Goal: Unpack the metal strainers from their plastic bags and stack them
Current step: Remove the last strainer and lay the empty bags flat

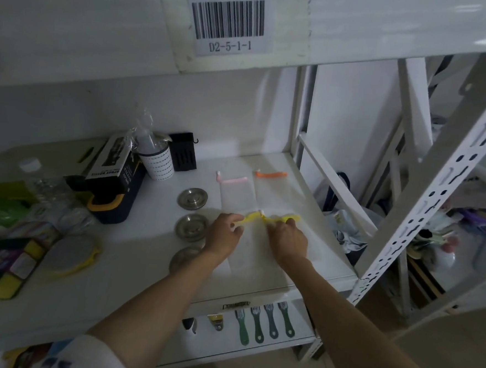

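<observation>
Three round metal strainers lie in a column on the white shelf [144, 263]: a far strainer [192, 198], a middle strainer [192, 226] and a near strainer [184, 258], partly hidden by my left forearm. Right of them lies a clear plastic bag [248, 259] with a yellow zip strip [259, 218]. My left hand [223, 234] pinches the strip's left part and my right hand [286, 240] pinches its right part. Two more clear bags lie behind it, a pink-zip bag [233, 181] and an orange-zip bag [271, 174]. Whether the yellow-zip bag holds anything I cannot tell.
At the back left stand a black box [113, 169], a white perforated cup [157, 160] and a black holder [185, 152]. A bagged strainer with yellow zip [71, 253], sponges [3, 267] and bottles crowd the left. Green brushes [263, 323] lie on the lower shelf. Rack upright [424, 202] on the right.
</observation>
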